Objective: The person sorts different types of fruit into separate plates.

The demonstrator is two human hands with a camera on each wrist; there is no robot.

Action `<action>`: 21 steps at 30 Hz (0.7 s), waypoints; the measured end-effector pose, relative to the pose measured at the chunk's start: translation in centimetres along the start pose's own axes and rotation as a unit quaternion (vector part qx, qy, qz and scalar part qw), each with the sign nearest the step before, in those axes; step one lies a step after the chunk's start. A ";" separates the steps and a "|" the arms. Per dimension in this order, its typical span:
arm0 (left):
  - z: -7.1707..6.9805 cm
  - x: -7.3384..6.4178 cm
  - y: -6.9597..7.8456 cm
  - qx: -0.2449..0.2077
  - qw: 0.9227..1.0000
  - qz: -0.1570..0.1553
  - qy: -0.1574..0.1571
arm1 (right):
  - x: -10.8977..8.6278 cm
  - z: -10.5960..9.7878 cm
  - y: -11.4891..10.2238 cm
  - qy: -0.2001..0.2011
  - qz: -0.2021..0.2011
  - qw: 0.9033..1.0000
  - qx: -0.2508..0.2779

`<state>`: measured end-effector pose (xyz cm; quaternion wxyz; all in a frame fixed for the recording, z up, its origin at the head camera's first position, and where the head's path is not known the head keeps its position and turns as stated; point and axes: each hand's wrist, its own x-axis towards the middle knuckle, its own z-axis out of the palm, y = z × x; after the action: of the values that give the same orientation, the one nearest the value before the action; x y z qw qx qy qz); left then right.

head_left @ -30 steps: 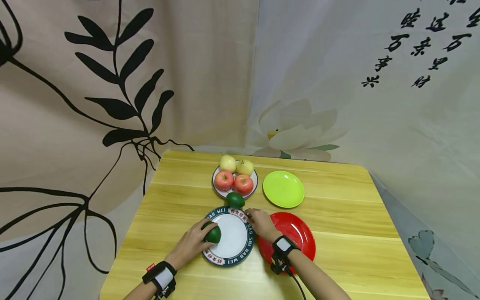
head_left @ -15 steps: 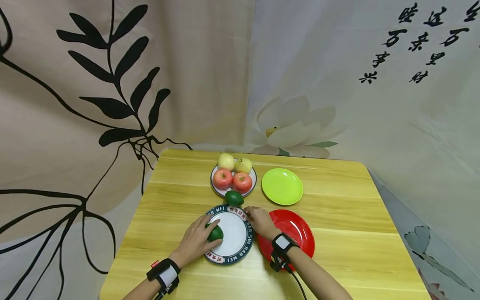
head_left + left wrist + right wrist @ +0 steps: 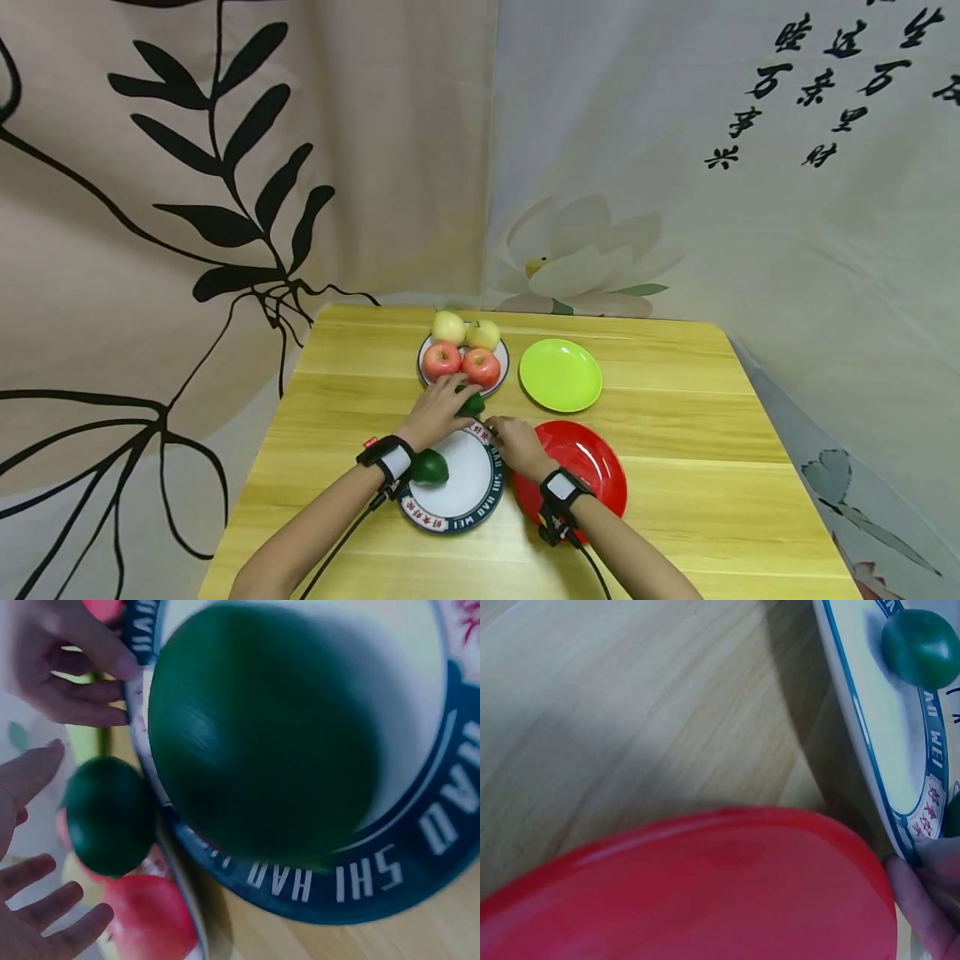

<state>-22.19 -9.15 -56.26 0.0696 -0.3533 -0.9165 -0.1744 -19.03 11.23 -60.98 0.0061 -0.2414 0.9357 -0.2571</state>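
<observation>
A dark green, smooth oval fruit [image 3: 430, 467] lies on the left part of a white plate [image 3: 468, 479] with a blue lettered rim. Another green fruit [image 3: 111, 816] sits beyond that plate, against the fruit plate behind. My left hand [image 3: 437, 417] reaches over this second fruit; in the left wrist view its fingers [image 3: 79, 930] are spread on either side, with a gap to the fruit. My right hand [image 3: 517, 446] pinches the lettered plate's far right rim between thumb and fingers, as the right wrist view shows.
Behind, a small plate [image 3: 504, 367] carries two red apples [image 3: 480, 367] and two yellow pears [image 3: 448, 327]. A lime-green plate [image 3: 561, 375] lies at the back right. The red plate [image 3: 592, 467] is partly under my right wrist. Wooden tabletop [image 3: 697, 467] extends to the right.
My left hand has let go of the first green fruit, leaving it on the lettered plate, and moved away to the second one. The right hand keeps its place on the rim.
</observation>
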 end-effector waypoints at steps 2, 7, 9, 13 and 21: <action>0.6 0.7 -0.2 0.023 0.999 0.002 -0.023 | -0.1 0.0 0.1 -0.001 0.000 1.000 -0.001; 1.6 1.2 -0.3 0.053 0.998 0.016 -0.037 | -0.2 -0.1 0.1 -0.006 0.001 1.000 -0.001; 1.8 1.1 -0.3 0.051 0.998 0.017 -0.036 | -0.3 -0.1 0.0 -0.007 0.003 1.000 -0.004; 1.8 0.8 -0.2 0.049 0.998 0.015 -0.027 | -0.3 0.0 -0.1 -0.002 0.003 1.000 -0.009; 0.5 -1.2 1.4 0.004 0.998 0.056 0.013 | -0.1 0.1 0.3 0.005 -0.001 1.000 -0.026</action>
<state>-20.33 -8.75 -56.62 0.0926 -0.4017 -0.8949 -0.1708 -19.08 11.42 -61.21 -0.0048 -0.2416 0.9417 -0.2341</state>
